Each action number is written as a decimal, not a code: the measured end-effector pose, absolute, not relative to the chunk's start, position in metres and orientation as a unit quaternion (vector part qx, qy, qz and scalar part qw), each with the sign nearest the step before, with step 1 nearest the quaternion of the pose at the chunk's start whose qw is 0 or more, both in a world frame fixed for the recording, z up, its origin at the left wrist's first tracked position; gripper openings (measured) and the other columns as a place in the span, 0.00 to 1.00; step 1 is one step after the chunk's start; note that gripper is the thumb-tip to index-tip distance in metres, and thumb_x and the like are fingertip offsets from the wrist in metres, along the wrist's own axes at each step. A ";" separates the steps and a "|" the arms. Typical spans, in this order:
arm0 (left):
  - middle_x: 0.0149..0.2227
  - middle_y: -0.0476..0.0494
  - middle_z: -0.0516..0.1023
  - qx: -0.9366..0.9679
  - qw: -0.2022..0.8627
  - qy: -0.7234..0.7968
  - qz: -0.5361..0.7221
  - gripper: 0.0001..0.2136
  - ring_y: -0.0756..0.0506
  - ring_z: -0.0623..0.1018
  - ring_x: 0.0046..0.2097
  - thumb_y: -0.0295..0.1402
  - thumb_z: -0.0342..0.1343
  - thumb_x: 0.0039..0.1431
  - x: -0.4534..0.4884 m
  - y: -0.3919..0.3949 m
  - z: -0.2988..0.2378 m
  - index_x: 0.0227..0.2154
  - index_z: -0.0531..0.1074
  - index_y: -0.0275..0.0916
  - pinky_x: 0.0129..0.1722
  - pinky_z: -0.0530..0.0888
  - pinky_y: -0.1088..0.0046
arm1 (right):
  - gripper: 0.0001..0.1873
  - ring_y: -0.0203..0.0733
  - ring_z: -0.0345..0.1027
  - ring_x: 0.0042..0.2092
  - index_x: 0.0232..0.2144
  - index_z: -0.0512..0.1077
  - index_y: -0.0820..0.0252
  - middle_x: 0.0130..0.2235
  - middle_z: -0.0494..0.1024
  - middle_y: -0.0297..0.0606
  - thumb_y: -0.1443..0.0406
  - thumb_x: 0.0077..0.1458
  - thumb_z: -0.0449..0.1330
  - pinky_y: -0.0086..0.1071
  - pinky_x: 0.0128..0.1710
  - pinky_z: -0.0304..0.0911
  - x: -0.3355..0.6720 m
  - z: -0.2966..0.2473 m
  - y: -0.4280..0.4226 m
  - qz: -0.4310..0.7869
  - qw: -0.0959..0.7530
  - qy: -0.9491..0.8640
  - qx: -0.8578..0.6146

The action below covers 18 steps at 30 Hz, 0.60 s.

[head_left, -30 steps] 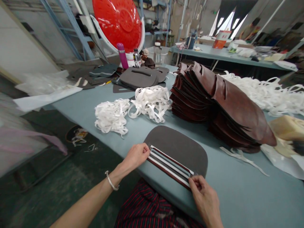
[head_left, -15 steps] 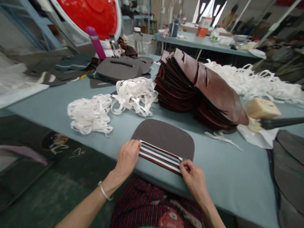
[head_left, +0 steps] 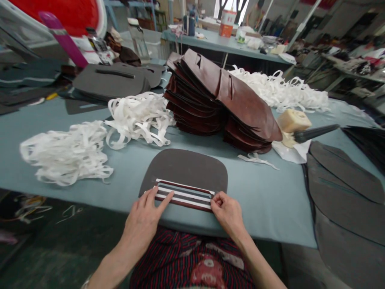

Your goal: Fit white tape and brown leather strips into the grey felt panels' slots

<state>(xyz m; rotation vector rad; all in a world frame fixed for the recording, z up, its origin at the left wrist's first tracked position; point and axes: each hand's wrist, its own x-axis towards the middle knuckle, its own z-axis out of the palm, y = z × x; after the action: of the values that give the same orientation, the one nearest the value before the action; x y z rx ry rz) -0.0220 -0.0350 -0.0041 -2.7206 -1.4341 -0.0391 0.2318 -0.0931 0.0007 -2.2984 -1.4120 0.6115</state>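
Observation:
A dark grey rounded panel (head_left: 186, 163) lies flat near the table's front edge. Along its near side runs a long slot edged with brown strips and white tape (head_left: 188, 200). My left hand (head_left: 143, 216) rests at the slot's left end, fingers spread and fingertips touching the tape and panel. At the opposite end, my right hand (head_left: 227, 210) has thumb and forefinger pinched at the end of the white tape. The right fingertips hide that end.
Behind the panel stands a thick stack of brown leather pieces (head_left: 249, 98). Heaps of white strips (head_left: 69, 154) lie to the left. A yellowish block (head_left: 294, 120) and a black-handled tool (head_left: 315, 133) are at the right, near more grey panels (head_left: 345, 192).
My left hand has gone from pinching the left end to lying with fingers spread over it. My right hand still pinches the right end. The view has shifted right.

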 end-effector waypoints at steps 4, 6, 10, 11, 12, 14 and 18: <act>0.58 0.34 0.63 -0.882 0.022 -0.471 -0.025 0.33 0.35 0.65 0.59 0.15 0.43 0.54 -0.019 -0.037 -0.009 0.60 0.58 0.53 0.50 0.69 0.56 | 0.05 0.32 0.62 0.22 0.24 0.69 0.56 0.19 0.70 0.27 0.66 0.50 0.56 0.26 0.25 0.47 0.230 -0.001 -0.094 0.193 0.152 -0.503 -0.829; 0.59 0.32 0.62 -0.884 0.005 -0.465 -0.044 0.29 0.35 0.63 0.60 0.18 0.44 0.56 -0.017 -0.039 -0.013 0.60 0.60 0.47 0.52 0.68 0.55 | 0.04 0.33 0.61 0.23 0.27 0.70 0.56 0.21 0.70 0.28 0.66 0.52 0.56 0.26 0.25 0.47 0.226 -0.002 -0.095 0.160 0.130 -0.519 -0.829; 0.59 0.29 0.61 -0.884 -0.023 -0.457 -0.090 0.23 0.32 0.61 0.61 0.33 0.50 0.61 -0.008 -0.039 -0.018 0.59 0.61 0.41 0.56 0.65 0.52 | 0.11 0.36 0.64 0.33 0.38 0.72 0.56 0.34 0.72 0.37 0.71 0.57 0.51 0.27 0.29 0.53 0.207 -0.002 -0.093 0.052 0.122 -0.638 -0.758; 0.59 0.30 0.61 -0.885 -0.028 -0.455 -0.095 0.24 0.31 0.61 0.61 0.37 0.52 0.60 -0.004 -0.039 -0.017 0.60 0.61 0.44 0.56 0.65 0.50 | 0.14 0.38 0.64 0.36 0.43 0.71 0.55 0.37 0.71 0.38 0.72 0.57 0.51 0.27 0.31 0.55 0.202 -0.003 -0.090 0.037 0.124 -0.677 -0.725; 0.60 0.32 0.60 -0.887 -0.033 -0.450 -0.099 0.25 0.30 0.60 0.62 0.38 0.53 0.59 -0.001 -0.037 -0.016 0.60 0.60 0.47 0.56 0.64 0.49 | 0.17 0.40 0.64 0.38 0.46 0.70 0.54 0.38 0.71 0.39 0.72 0.57 0.51 0.28 0.34 0.56 0.197 -0.003 -0.087 0.029 0.125 -0.709 -0.693; 0.61 0.35 0.60 -0.887 -0.038 -0.448 -0.108 0.24 0.30 0.58 0.63 0.38 0.54 0.58 0.004 -0.034 -0.014 0.59 0.61 0.52 0.56 0.63 0.46 | 0.19 0.42 0.63 0.41 0.50 0.69 0.54 0.38 0.70 0.40 0.71 0.57 0.52 0.31 0.37 0.59 0.190 -0.005 -0.081 0.030 0.124 -0.744 -0.656; 0.60 0.37 0.62 -0.878 -0.050 -0.456 -0.136 0.21 0.32 0.59 0.63 0.35 0.53 0.60 0.004 -0.024 -0.014 0.56 0.64 0.50 0.58 0.61 0.47 | 0.12 0.39 0.64 0.38 0.39 0.73 0.59 0.36 0.70 0.39 0.71 0.59 0.50 0.28 0.38 0.61 0.196 -0.009 -0.075 0.080 0.162 -0.730 -0.659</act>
<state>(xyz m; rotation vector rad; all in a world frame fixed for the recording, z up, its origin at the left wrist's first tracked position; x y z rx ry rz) 0.0040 -0.0242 -0.0136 -2.8494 -1.4808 -0.4414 0.1963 -0.0746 -0.0089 -1.8791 -2.0844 0.2277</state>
